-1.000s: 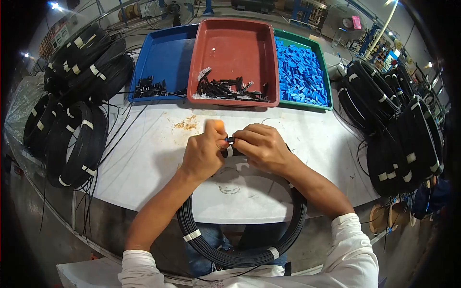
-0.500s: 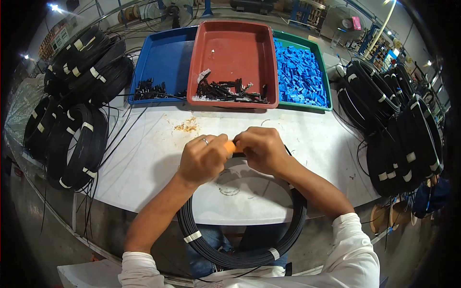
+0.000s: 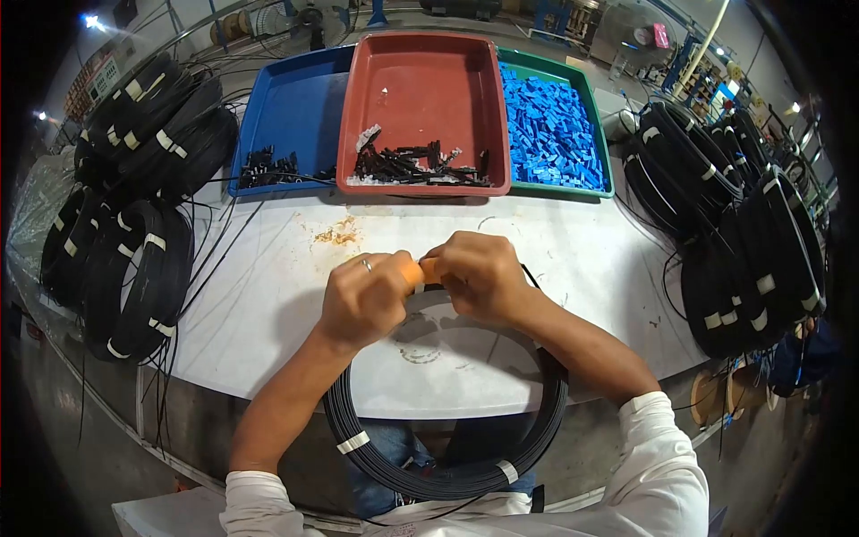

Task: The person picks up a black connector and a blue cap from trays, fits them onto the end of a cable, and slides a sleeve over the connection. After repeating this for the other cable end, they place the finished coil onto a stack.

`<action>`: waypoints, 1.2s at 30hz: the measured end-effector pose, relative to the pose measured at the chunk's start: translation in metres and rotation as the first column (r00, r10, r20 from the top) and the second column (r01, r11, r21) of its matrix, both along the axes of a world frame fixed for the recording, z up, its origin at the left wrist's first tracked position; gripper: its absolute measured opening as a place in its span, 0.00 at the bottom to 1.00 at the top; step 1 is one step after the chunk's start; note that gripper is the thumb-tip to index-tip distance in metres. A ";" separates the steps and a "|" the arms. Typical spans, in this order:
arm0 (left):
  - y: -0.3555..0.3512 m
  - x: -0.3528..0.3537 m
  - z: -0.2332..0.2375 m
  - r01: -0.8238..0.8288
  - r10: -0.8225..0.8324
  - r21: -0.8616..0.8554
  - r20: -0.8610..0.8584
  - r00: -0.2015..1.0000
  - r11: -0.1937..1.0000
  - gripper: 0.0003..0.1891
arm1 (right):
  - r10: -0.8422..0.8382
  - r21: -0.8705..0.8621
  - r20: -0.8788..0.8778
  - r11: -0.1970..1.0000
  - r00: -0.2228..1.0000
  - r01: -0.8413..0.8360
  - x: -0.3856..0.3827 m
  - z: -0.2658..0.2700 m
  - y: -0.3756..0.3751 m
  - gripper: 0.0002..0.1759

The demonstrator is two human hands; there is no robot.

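My left hand and my right hand meet above the table, fingers closed in pinches close together. Orange material shows at the left fingertips, with more orange at the right ones. Whatever small thing lies between them is hidden by the fingers. Below the hands is a coil of black cable, bound with white tape bands. Its far side rests on the white table, passing under my hands, while the near side hangs over the edge above my lap.
Behind the hands stand a blue tray and a red tray with small black pieces, and a green tray full of blue pieces. Taped black cable coils are piled at left and right. Brown crumbs lie on the table.
My left hand has shifted slightly left and turned, and the orange at the two hands' fingertips now shows as two separate patches. The whole view has drifted slightly left.
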State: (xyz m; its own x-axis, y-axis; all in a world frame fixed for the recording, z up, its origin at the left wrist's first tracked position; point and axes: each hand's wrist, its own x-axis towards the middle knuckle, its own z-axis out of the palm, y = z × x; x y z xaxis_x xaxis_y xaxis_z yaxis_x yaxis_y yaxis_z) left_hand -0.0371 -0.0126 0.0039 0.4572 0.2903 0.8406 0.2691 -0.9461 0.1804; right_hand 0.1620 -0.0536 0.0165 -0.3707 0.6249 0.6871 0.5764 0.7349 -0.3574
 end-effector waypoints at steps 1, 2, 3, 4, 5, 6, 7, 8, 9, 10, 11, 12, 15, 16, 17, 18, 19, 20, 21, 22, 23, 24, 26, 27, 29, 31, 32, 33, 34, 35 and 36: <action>0.001 -0.001 0.004 0.044 -0.021 0.291 -0.081 0.996 0.956 0.18 | -0.035 -0.245 -0.279 0.969 0.960 -0.036 -0.006 0.002 -0.004 0.09; 0.001 -0.001 0.008 0.050 -0.026 0.291 -0.085 0.996 0.955 0.18 | -0.040 -0.245 -0.283 0.969 0.958 -0.032 -0.006 0.002 -0.005 0.09; 0.000 -0.002 0.010 0.060 -0.025 0.367 -0.098 0.995 0.928 0.18 | -0.045 -0.392 -0.431 0.909 0.901 -0.142 -0.006 0.002 -0.006 0.08; 0.000 -0.002 0.012 0.066 -0.020 0.441 -0.110 0.994 0.895 0.18 | -0.074 -0.507 -0.563 0.818 0.823 -0.273 -0.006 0.002 -0.006 0.07; -0.002 -0.002 0.009 0.043 -0.015 0.380 -0.077 0.997 0.924 0.19 | -0.072 -0.508 -0.562 0.817 0.824 -0.275 -0.006 0.002 -0.004 0.07; 0.000 -0.001 0.007 0.040 -0.013 0.378 -0.075 0.997 0.925 0.19 | -0.083 -0.522 -0.546 0.812 0.834 -0.261 -0.005 0.003 -0.003 0.06; 0.003 0.000 0.004 0.035 -0.029 0.338 -0.022 0.999 0.941 0.19 | -0.096 -0.537 -0.530 0.807 0.843 -0.246 -0.004 0.004 -0.002 0.06; 0.006 0.000 0.000 0.033 -0.045 0.300 0.031 0.999 0.954 0.19 | -0.108 -0.549 -0.516 0.803 0.850 -0.231 -0.004 0.005 -0.001 0.06; 0.007 0.000 -0.005 -0.001 -0.002 0.159 0.019 1.000 0.987 0.20 | -0.006 -0.324 -0.388 0.937 0.922 -0.130 -0.005 0.000 0.000 0.09; 0.007 0.000 -0.007 -0.003 0.000 0.161 0.018 1.000 0.987 0.20 | -0.002 -0.322 -0.388 0.937 0.921 -0.133 -0.003 0.000 0.003 0.09; 0.006 0.002 -0.007 -0.033 0.036 -0.039 0.075 0.997 0.999 0.22 | 0.031 -0.069 -0.182 0.997 0.983 -0.045 -0.002 0.001 0.005 0.11; 0.004 0.004 -0.007 -0.048 0.080 -0.241 0.123 0.989 0.969 0.23 | 0.001 0.200 0.032 0.980 0.999 -0.008 0.000 0.001 0.006 0.12; 0.003 0.004 -0.006 0.002 0.013 -0.151 0.098 0.995 0.989 0.16 | -0.067 0.262 0.135 0.965 0.989 0.029 -0.003 0.007 -0.001 0.14; 0.004 0.002 -0.002 0.040 -0.044 0.116 0.033 0.998 0.992 0.15 | -0.075 0.218 0.158 0.975 0.985 0.039 -0.004 0.008 -0.004 0.13; 0.007 0.001 0.002 0.072 -0.068 0.310 -0.025 0.997 0.948 0.15 | -0.039 -0.019 -0.009 0.999 0.999 0.039 -0.005 0.004 -0.007 0.13; 0.006 0.000 0.004 0.072 -0.067 0.313 -0.026 0.997 0.947 0.15 | -0.038 -0.016 -0.010 0.999 0.999 0.038 -0.004 0.001 -0.003 0.13; 0.003 0.001 0.006 0.058 -0.050 0.352 -0.031 0.998 0.934 0.15 | 0.048 -0.307 -0.317 0.940 0.947 -0.150 -0.003 -0.002 0.001 0.12; 0.001 0.001 0.007 0.043 -0.032 0.390 -0.035 0.999 0.920 0.16 | 0.025 -0.495 -0.601 0.773 0.799 -0.397 -0.001 -0.004 0.003 0.11; 0.001 0.003 0.006 0.013 -0.011 0.321 -0.007 1.000 0.947 0.14 | 0.009 -0.486 -0.548 0.810 0.836 -0.328 -0.001 -0.002 0.003 0.11; 0.003 0.005 0.003 0.005 -0.004 0.322 -0.003 1.000 0.947 0.14 | 0.015 -0.488 -0.544 0.808 0.839 -0.331 -0.001 0.000 0.004 0.11; 0.003 0.006 -0.002 -0.066 0.063 0.065 0.047 0.997 0.996 0.13 | 0.021 -0.331 -0.288 0.936 0.958 -0.120 -0.001 0.001 0.005 0.11; 0.002 0.006 -0.005 -0.121 0.140 -0.205 0.078 0.987 0.971 0.13 | -0.044 -0.101 -0.019 0.994 0.999 0.042 -0.001 0.001 0.006 0.10; 0.001 0.007 -0.002 -0.128 0.145 -0.278 0.043 0.988 0.952 0.14 | -0.021 0.029 0.093 0.999 0.995 0.019 -0.002 0.000 0.009 0.10; 0.000 0.008 -0.003 -0.104 0.113 -0.295 0.016 0.993 0.950 0.14 | -0.035 0.116 0.123 0.993 0.992 0.021 -0.001 -0.002 0.011 0.10; 0.000 0.005 -0.008 -0.127 0.109 -0.245 -0.086 0.990 0.961 0.14 | -0.056 0.194 0.197 0.981 0.979 0.017 0.001 0.004 0.007 0.11; 0.005 0.006 -0.005 -0.070 0.071 0.026 -0.036 0.997 0.997 0.13 | 0.009 -0.092 -0.053 0.996 0.999 -0.014 0.000 0.000 0.006 0.11; 0.008 0.006 -0.003 -0.009 0.010 0.303 -0.001 1.000 0.953 0.12 | -0.011 -0.351 -0.305 0.931 0.952 -0.102 0.001 -0.001 0.005 0.11; 0.006 0.005 -0.002 -0.013 0.022 0.330 -0.023 1.000 0.944 0.14 | -0.030 -0.495 -0.362 0.853 0.932 -0.164 0.004 0.003 0.005 0.11; 0.006 0.004 -0.002 -0.014 0.022 0.332 -0.022 1.000 0.943 0.14 | -0.030 -0.494 -0.361 0.854 0.932 -0.164 0.003 0.002 0.006 0.11; 0.005 0.004 -0.001 -0.041 0.046 0.274 -0.013 0.999 0.961 0.13 | -0.042 -0.496 -0.415 0.848 0.909 -0.187 0.001 -0.001 0.007 0.11; 0.004 0.003 -0.001 -0.066 0.069 0.214 -0.006 0.998 0.975 0.13 | -0.056 -0.496 -0.468 0.842 0.882 -0.211 -0.001 -0.002 0.008 0.11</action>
